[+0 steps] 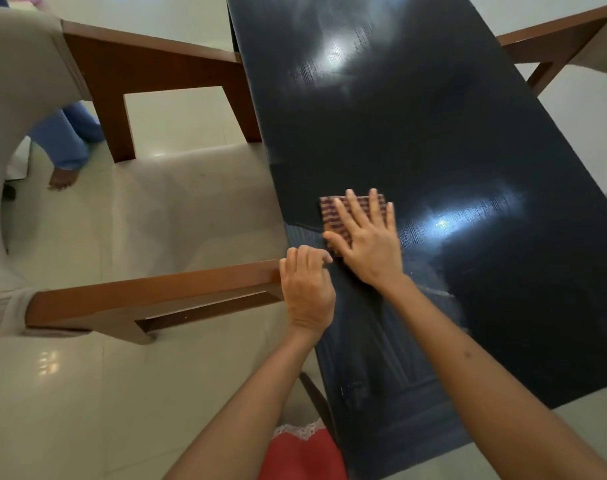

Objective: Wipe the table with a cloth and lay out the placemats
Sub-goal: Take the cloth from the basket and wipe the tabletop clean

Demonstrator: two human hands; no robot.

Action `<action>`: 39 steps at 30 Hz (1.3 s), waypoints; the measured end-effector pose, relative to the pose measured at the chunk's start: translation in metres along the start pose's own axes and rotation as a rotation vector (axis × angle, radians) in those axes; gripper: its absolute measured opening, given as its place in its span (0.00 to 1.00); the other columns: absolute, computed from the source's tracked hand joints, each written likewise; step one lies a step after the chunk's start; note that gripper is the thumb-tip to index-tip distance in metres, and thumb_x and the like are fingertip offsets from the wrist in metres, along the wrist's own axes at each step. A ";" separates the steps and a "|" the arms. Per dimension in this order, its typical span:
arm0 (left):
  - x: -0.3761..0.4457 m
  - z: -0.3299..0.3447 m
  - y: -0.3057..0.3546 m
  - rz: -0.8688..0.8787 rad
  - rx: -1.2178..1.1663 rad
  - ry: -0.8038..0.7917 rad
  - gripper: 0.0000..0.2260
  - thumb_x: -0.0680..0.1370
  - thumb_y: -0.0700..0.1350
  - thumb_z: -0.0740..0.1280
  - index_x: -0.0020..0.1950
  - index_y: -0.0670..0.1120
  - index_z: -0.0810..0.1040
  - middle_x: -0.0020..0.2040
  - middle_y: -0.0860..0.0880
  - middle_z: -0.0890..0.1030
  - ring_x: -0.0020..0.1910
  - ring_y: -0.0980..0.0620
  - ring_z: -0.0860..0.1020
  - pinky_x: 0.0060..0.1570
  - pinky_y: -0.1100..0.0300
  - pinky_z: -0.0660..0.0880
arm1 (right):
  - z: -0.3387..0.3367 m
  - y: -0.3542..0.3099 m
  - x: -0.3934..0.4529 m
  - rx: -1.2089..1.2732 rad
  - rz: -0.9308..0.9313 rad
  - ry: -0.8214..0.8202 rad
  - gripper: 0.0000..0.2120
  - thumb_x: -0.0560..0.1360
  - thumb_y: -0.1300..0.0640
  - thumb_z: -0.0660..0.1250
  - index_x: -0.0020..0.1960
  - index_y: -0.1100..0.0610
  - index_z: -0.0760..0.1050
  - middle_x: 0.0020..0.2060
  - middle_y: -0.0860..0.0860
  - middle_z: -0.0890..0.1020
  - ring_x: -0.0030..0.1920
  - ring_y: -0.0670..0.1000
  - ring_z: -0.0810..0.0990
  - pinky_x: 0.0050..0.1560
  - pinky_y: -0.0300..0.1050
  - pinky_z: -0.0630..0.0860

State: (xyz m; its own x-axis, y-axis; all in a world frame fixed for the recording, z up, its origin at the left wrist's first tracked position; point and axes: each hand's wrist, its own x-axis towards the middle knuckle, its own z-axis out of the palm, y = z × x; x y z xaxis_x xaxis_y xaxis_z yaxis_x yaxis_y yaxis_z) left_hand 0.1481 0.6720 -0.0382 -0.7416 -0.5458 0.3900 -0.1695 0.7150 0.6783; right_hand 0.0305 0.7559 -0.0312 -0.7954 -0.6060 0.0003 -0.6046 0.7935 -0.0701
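A dark, glossy table [416,140] runs from the bottom centre to the top of the head view. A folded checked cloth [330,207], purple and orange, lies near its left edge. My right hand [368,240] presses flat on the cloth with fingers spread, covering most of it. My left hand [307,289] rests at the table's left edge just beside the cloth, its fingers curled down over the edge. No placemats are in view.
A brown wooden chair with a pale cushion [177,209] stands close against the table's left side, its arm [156,289] touching the edge by my left hand. Another chair's frame [551,39] shows at the top right. A person's leg [70,147] stands behind the left chair.
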 end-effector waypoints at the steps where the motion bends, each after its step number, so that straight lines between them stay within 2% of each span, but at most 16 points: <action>1: -0.001 -0.002 -0.001 -0.056 -0.079 0.044 0.08 0.72 0.35 0.56 0.43 0.46 0.71 0.38 0.46 0.73 0.38 0.46 0.70 0.40 0.52 0.67 | 0.002 -0.016 0.002 0.003 -0.051 -0.005 0.32 0.77 0.33 0.48 0.76 0.47 0.61 0.76 0.50 0.62 0.77 0.62 0.53 0.74 0.66 0.51; 5: -0.004 -0.010 -0.008 -0.246 -0.359 0.157 0.09 0.77 0.35 0.53 0.45 0.49 0.67 0.41 0.45 0.73 0.40 0.48 0.71 0.43 0.50 0.72 | 0.007 -0.055 0.004 -0.031 -0.256 -0.060 0.29 0.79 0.36 0.44 0.77 0.46 0.58 0.77 0.51 0.59 0.77 0.63 0.51 0.73 0.67 0.50; 8: -0.006 -0.013 -0.008 -0.293 -0.363 0.166 0.11 0.77 0.34 0.54 0.46 0.51 0.66 0.42 0.45 0.73 0.40 0.47 0.72 0.44 0.50 0.73 | 0.007 -0.053 0.001 -0.041 -0.332 -0.060 0.29 0.79 0.36 0.42 0.77 0.43 0.56 0.78 0.49 0.57 0.78 0.62 0.49 0.75 0.65 0.46; 10: -0.005 -0.014 -0.010 -0.277 -0.331 0.148 0.09 0.77 0.34 0.54 0.46 0.48 0.68 0.41 0.46 0.73 0.40 0.48 0.71 0.43 0.49 0.73 | 0.006 -0.048 0.000 -0.009 -0.325 -0.050 0.28 0.80 0.37 0.44 0.77 0.43 0.57 0.77 0.48 0.58 0.78 0.60 0.49 0.75 0.64 0.47; 13: -0.005 -0.015 -0.011 -0.241 -0.316 0.104 0.08 0.77 0.35 0.54 0.47 0.46 0.69 0.41 0.47 0.72 0.41 0.49 0.71 0.44 0.49 0.72 | 0.004 -0.030 -0.011 0.037 -0.168 -0.024 0.27 0.79 0.39 0.48 0.76 0.43 0.58 0.77 0.46 0.60 0.78 0.57 0.51 0.75 0.63 0.48; 17: -0.011 -0.015 -0.016 -0.250 -0.308 0.021 0.10 0.78 0.34 0.55 0.49 0.49 0.69 0.42 0.49 0.73 0.43 0.50 0.72 0.47 0.49 0.73 | 0.000 0.032 -0.037 0.075 0.091 -0.024 0.30 0.76 0.38 0.45 0.77 0.43 0.58 0.77 0.45 0.59 0.78 0.55 0.49 0.75 0.62 0.45; 20: -0.016 -0.015 -0.018 -0.277 -0.323 -0.010 0.09 0.79 0.35 0.55 0.50 0.48 0.70 0.44 0.47 0.74 0.45 0.50 0.73 0.50 0.50 0.73 | -0.003 0.072 -0.061 0.075 0.203 -0.032 0.31 0.76 0.36 0.43 0.77 0.43 0.55 0.78 0.44 0.56 0.78 0.54 0.45 0.76 0.61 0.44; 23: -0.019 -0.017 -0.016 -0.280 -0.342 -0.023 0.08 0.79 0.39 0.55 0.51 0.47 0.72 0.46 0.48 0.75 0.47 0.50 0.74 0.50 0.50 0.74 | -0.002 0.068 -0.069 0.075 0.261 -0.015 0.30 0.77 0.37 0.44 0.78 0.45 0.55 0.78 0.45 0.55 0.78 0.55 0.44 0.76 0.61 0.44; 27: -0.013 -0.022 -0.016 -0.233 -0.336 -0.049 0.08 0.80 0.44 0.54 0.54 0.48 0.72 0.47 0.51 0.77 0.47 0.50 0.75 0.50 0.48 0.75 | -0.004 0.031 -0.071 0.038 0.137 -0.007 0.30 0.77 0.38 0.49 0.77 0.45 0.58 0.77 0.47 0.59 0.78 0.59 0.50 0.75 0.63 0.47; 33: 0.001 -0.026 -0.011 -0.155 -0.350 -0.093 0.09 0.80 0.44 0.56 0.55 0.48 0.74 0.49 0.52 0.76 0.50 0.50 0.76 0.52 0.45 0.74 | 0.003 -0.049 -0.085 0.093 -0.084 0.002 0.28 0.78 0.38 0.52 0.76 0.44 0.60 0.76 0.47 0.61 0.78 0.59 0.51 0.75 0.63 0.49; 36: 0.007 -0.028 -0.007 -0.184 -0.346 -0.079 0.10 0.80 0.45 0.55 0.54 0.48 0.74 0.49 0.50 0.77 0.51 0.51 0.76 0.53 0.47 0.75 | 0.007 -0.057 -0.086 0.107 -0.118 0.019 0.26 0.80 0.39 0.52 0.76 0.45 0.59 0.76 0.48 0.63 0.78 0.59 0.52 0.75 0.63 0.49; 39: 0.012 -0.028 -0.002 -0.177 -0.342 -0.149 0.11 0.80 0.47 0.54 0.56 0.48 0.74 0.51 0.49 0.78 0.53 0.51 0.76 0.55 0.49 0.75 | 0.007 -0.049 -0.088 0.136 -0.143 0.027 0.26 0.79 0.40 0.54 0.75 0.46 0.62 0.75 0.48 0.65 0.77 0.58 0.53 0.75 0.64 0.50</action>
State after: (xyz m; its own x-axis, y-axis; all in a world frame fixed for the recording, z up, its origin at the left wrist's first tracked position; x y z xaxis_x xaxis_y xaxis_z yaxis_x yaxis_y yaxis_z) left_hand 0.1578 0.6520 -0.0175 -0.8107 -0.5600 0.1708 -0.0961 0.4151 0.9047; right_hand 0.1305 0.7702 -0.0347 -0.7038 -0.7089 0.0464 -0.7016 0.6835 -0.2015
